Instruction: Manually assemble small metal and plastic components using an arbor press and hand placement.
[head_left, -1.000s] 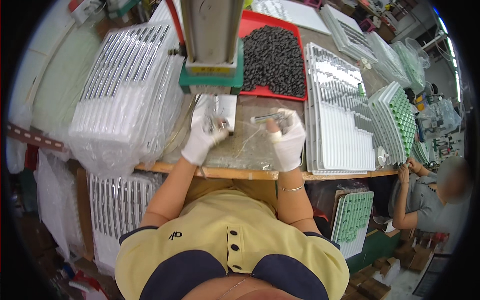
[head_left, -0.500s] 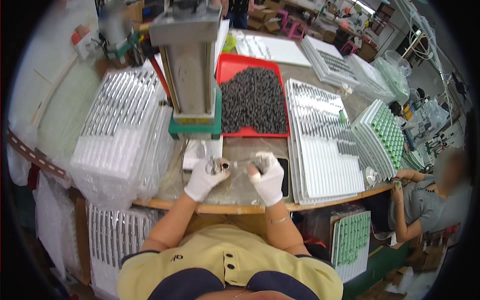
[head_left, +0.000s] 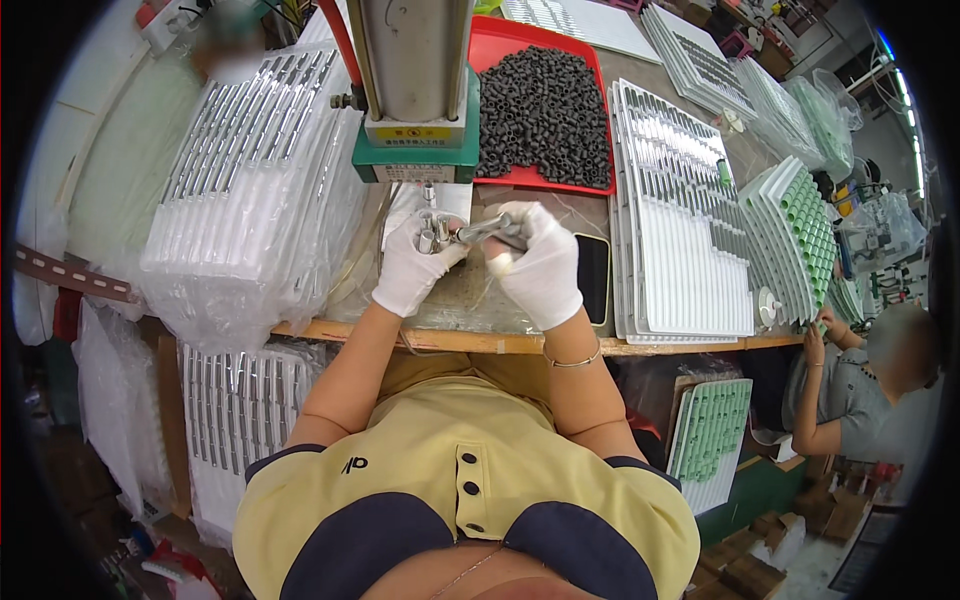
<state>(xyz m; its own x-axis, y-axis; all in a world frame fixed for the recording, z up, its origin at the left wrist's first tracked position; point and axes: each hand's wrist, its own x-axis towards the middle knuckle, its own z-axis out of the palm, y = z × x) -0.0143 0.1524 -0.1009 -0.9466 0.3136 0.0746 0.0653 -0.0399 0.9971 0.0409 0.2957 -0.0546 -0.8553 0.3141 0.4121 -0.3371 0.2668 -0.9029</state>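
Observation:
Both my hands wear white gloves and meet in front of the press (head_left: 415, 150), which has a green block below its metal column. My left hand (head_left: 412, 272) is closed around several short, shiny metal sleeves (head_left: 428, 240). My right hand (head_left: 542, 265) grips a shiny metal tube (head_left: 484, 229), and a darker metal piece shows beside it under the fingers. The tube's left end reaches the fingertips of my left hand; whether it enters a sleeve I cannot tell. A small upright metal piece (head_left: 429, 193) stands on the white plate (head_left: 455, 200) under the press.
A red tray (head_left: 607, 120) of small black tubular parts lies behind my right hand. White racks of metal rods stand left (head_left: 215, 220) and right (head_left: 690, 290). A black phone (head_left: 594, 280) lies by my right wrist. At far right a co-worker (head_left: 850, 390) handles something near green-filled trays (head_left: 790, 230).
The view has tilted, so the bench and my hands sit higher in the picture. My hands are closer together, and the tube in my right hand now overlaps my left fingertips.

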